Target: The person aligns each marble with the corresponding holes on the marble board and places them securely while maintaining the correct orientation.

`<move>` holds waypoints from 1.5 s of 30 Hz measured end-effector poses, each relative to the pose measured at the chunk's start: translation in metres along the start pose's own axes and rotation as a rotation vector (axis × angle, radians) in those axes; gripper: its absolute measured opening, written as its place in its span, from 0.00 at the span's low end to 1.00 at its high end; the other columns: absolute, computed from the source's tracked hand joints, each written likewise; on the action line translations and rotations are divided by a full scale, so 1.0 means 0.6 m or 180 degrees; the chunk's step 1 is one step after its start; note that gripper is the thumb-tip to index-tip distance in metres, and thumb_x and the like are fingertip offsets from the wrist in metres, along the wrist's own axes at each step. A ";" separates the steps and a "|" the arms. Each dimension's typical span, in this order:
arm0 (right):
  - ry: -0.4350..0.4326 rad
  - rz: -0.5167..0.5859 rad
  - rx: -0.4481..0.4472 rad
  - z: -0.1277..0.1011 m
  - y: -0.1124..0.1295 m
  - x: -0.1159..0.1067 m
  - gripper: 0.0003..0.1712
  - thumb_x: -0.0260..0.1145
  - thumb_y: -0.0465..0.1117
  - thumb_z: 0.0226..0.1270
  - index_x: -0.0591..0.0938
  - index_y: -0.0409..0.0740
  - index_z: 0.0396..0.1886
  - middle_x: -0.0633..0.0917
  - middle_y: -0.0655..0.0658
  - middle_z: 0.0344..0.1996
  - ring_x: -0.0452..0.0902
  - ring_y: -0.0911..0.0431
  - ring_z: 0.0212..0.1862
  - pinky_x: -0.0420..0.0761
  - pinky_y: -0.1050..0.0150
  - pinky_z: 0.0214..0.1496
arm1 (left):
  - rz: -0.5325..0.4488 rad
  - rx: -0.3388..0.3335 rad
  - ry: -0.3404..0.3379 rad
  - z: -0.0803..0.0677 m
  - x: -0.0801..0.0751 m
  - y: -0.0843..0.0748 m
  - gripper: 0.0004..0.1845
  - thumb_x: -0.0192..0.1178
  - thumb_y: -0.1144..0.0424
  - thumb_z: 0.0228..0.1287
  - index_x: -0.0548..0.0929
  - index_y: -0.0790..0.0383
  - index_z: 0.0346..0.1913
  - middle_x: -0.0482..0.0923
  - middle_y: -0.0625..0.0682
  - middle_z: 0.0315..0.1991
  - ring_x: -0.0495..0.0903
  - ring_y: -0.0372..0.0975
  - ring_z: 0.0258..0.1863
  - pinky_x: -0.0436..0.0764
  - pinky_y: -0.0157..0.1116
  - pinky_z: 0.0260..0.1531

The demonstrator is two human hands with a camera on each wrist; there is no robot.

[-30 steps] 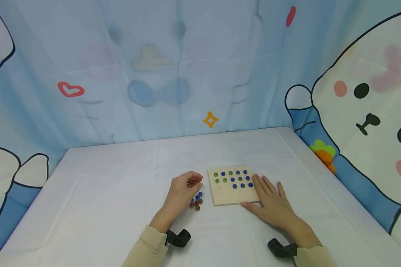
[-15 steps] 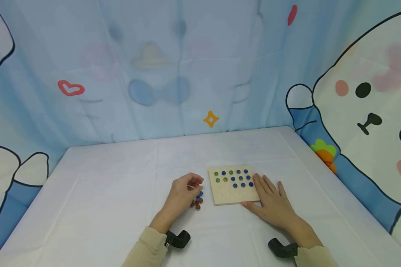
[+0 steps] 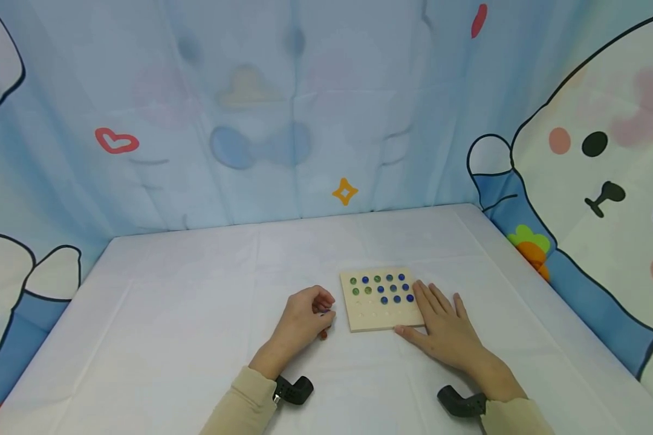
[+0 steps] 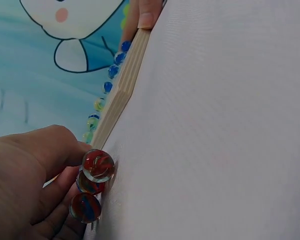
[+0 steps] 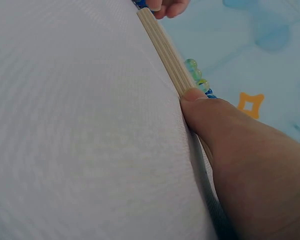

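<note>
**Hands at a wooden marble board on a white-draped counter**

The counter (image 3: 185, 314) is covered with a white cloth that shows faint fold creases and reaches to the walls on three sides. Behind and to both sides hangs a pale blue printed backdrop (image 3: 283, 109) with a red heart outline, a yellow four-pointed star, a faded blue bow shape and a red oval. A large white cartoon bear (image 3: 598, 181) with pink cheeks fills the right wall, with a green and orange carrot shape near its lower edge; part of a similar figure shows at the left.

A square wooden peg board (image 3: 380, 300) lies flat on the cloth, right of centre. Blue and green marbles (image 3: 383, 287) sit in the dimples of its far rows; the near rows are bare wood.

The left hand (image 3: 305, 315) rests on the cloth just left of the board, fingers curled in over a small cluster of loose marbles (image 4: 92, 182). The left wrist view shows red-swirled glass ones against the fingertips, close to the board's edge; whether any is actually pinched cannot be told.

The right hand (image 3: 443, 326) lies flat with fingers straight and slightly spread at the board's right side, thumb tip pressed against the near right corner of the plywood edge.

Both wrists carry black camera mounts below beige sleeves.
</note>
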State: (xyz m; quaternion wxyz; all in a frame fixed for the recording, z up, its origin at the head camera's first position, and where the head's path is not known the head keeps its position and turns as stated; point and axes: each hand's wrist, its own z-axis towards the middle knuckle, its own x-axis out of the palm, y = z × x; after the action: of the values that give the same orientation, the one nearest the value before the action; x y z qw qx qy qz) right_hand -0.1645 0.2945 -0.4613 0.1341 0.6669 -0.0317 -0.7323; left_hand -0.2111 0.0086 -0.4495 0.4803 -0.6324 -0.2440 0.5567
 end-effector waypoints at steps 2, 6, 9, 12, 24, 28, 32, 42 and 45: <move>0.0006 -0.0004 -0.0001 0.000 0.000 0.000 0.62 0.57 0.74 0.61 0.51 0.33 0.78 0.55 0.31 0.77 0.46 0.35 0.78 0.38 0.29 0.74 | 0.0029 0.0005 -0.0017 0.000 0.000 -0.002 0.07 0.63 0.71 0.61 0.81 0.62 0.42 0.79 0.49 0.34 0.78 0.35 0.24 0.81 0.32 0.21; 0.0017 -0.0014 0.0012 0.001 0.001 0.000 0.62 0.57 0.74 0.61 0.51 0.33 0.78 0.55 0.31 0.77 0.46 0.35 0.78 0.37 0.29 0.74 | -0.0035 -0.0032 -0.0012 -0.001 0.001 -0.005 0.06 0.61 0.72 0.62 0.81 0.63 0.41 0.79 0.50 0.33 0.78 0.36 0.21 0.81 0.33 0.20; 0.0023 -0.0015 0.0025 0.002 0.001 -0.001 0.62 0.57 0.74 0.61 0.51 0.33 0.78 0.55 0.31 0.77 0.45 0.35 0.78 0.37 0.29 0.74 | -0.0062 -0.0028 -0.0011 -0.001 0.001 -0.005 0.06 0.60 0.73 0.62 0.81 0.63 0.41 0.78 0.50 0.32 0.78 0.35 0.19 0.81 0.33 0.19; 0.0025 -0.0013 0.0028 0.002 0.000 0.000 0.62 0.57 0.74 0.61 0.51 0.33 0.78 0.55 0.31 0.77 0.45 0.35 0.78 0.37 0.29 0.74 | -0.0057 0.0004 -0.0020 -0.001 0.002 -0.004 0.06 0.60 0.73 0.62 0.81 0.63 0.41 0.78 0.51 0.32 0.78 0.35 0.19 0.81 0.33 0.19; 0.0022 0.0006 0.0013 0.003 -0.001 0.001 0.62 0.57 0.74 0.61 0.51 0.33 0.78 0.55 0.31 0.77 0.45 0.35 0.78 0.37 0.29 0.74 | 0.0066 0.0015 -0.0018 -0.001 -0.006 -0.005 0.06 0.61 0.70 0.65 0.82 0.60 0.43 0.80 0.48 0.34 0.79 0.34 0.27 0.81 0.29 0.28; 0.0029 -0.0006 0.0014 0.003 -0.003 0.003 0.62 0.56 0.75 0.61 0.50 0.33 0.78 0.54 0.31 0.77 0.45 0.35 0.78 0.37 0.30 0.74 | -0.0042 -0.0017 0.0003 -0.002 -0.009 -0.005 0.06 0.61 0.69 0.67 0.82 0.60 0.45 0.81 0.50 0.36 0.81 0.35 0.27 0.82 0.29 0.28; 0.0033 -0.0004 0.0022 0.003 -0.003 0.004 0.63 0.56 0.75 0.61 0.50 0.34 0.78 0.54 0.32 0.77 0.45 0.35 0.78 0.37 0.29 0.74 | -0.0112 -0.0039 0.0002 -0.003 -0.011 -0.006 0.06 0.60 0.68 0.69 0.82 0.58 0.46 0.83 0.51 0.40 0.82 0.36 0.29 0.82 0.30 0.28; 0.0028 -0.0001 0.0018 0.001 -0.003 0.001 0.63 0.56 0.75 0.61 0.50 0.33 0.78 0.54 0.31 0.77 0.45 0.35 0.78 0.37 0.29 0.74 | 0.0032 0.0062 -0.0093 0.000 -0.008 -0.007 0.05 0.60 0.63 0.71 0.83 0.55 0.46 0.83 0.44 0.40 0.81 0.35 0.36 0.79 0.30 0.36; 0.0034 0.0010 0.0018 0.001 -0.004 0.001 0.63 0.56 0.75 0.61 0.50 0.33 0.78 0.54 0.31 0.77 0.45 0.35 0.78 0.37 0.29 0.74 | 0.0003 0.0050 -0.0080 0.000 -0.009 -0.008 0.06 0.60 0.62 0.71 0.83 0.55 0.46 0.83 0.45 0.40 0.81 0.35 0.37 0.79 0.30 0.37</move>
State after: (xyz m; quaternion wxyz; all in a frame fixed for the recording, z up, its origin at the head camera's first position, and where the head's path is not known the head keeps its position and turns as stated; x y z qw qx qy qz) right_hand -0.1657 0.2963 -0.4621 0.1335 0.6711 -0.0341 -0.7284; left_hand -0.2117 0.0062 -0.4428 0.4819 -0.6217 -0.2453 0.5667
